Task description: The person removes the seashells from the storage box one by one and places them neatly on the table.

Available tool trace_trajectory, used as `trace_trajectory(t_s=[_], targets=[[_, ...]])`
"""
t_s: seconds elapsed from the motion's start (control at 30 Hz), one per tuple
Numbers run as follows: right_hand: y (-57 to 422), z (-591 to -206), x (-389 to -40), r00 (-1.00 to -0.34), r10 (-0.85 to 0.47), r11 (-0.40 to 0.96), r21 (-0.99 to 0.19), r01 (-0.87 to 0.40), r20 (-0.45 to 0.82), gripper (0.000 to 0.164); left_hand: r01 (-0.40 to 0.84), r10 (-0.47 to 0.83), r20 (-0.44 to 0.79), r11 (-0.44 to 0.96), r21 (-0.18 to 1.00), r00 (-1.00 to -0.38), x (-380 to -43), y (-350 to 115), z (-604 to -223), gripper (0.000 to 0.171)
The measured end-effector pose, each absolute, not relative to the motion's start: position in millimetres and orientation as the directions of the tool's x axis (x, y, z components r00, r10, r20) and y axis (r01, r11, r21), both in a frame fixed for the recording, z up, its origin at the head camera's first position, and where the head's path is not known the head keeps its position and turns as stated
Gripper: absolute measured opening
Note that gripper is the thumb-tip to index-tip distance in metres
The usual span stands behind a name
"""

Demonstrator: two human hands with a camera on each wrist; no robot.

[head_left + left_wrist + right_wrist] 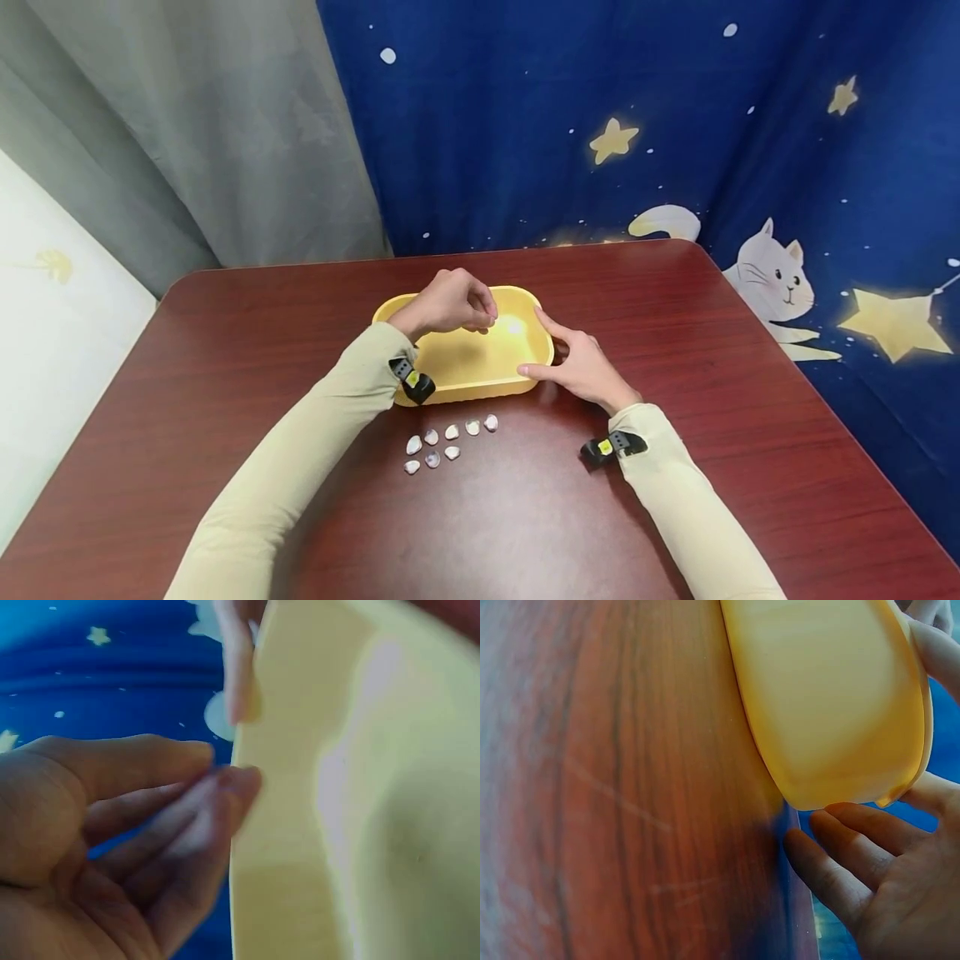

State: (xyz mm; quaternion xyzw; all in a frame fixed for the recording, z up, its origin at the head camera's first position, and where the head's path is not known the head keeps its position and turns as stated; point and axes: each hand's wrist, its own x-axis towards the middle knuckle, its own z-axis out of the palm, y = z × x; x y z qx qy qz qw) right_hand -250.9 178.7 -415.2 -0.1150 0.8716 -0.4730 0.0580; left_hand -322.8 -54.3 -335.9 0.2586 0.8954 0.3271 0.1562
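Observation:
A yellow oval plastic basin (480, 387) stands on the table, its inner floor brightly lit in places. Over its opening hovers my left hand (457, 302), fingers bent toward the thumb. In the left wrist view, that hand's fingertips (244, 780) come close to the thumb, blurred, and I cannot make out anything between them. My right hand (581, 362) grips the basin's right end, thumb and fingers spread around the rim. The right wrist view shows its fingers (847, 844) against the outside wall. Several small pale shell-like pieces (452, 432) lie in two rows before the basin.
The reddish-brown wooden table (750, 400) extends to both sides. Behind it hang a grey curtain (247, 125) and a blue curtain (525, 125) with stars and a cat. A white panel (60, 333) is at the far left.

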Motion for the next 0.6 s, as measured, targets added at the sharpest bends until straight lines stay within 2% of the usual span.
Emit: trace_trajectory(t_s=[0.17,0.3,0.6], targets=[[179.5,-414.8,-248.0,-0.967,-0.255,0.529,-0.838,-0.136,-0.004,0.098,0.437,0.567,-0.189,0.772,0.461,-0.802,-332.8,-42.9,-337.4,0.007],[178.9,-414.4,-246.6,-0.967,-0.253,0.518,-0.846,-0.128,-0.008,0.097,0.455,0.572,-0.228,0.791,0.409,-0.788,-337.9,-32.6,-340.1,0.008],[180.2,-414.7,-246.7,-0.966,-0.257,0.502,-0.853,-0.140,0.007,0.098,0.564,0.614,-0.147,0.778,0.278,-0.775,-353.3,-11.5,-358.8,0.016]])
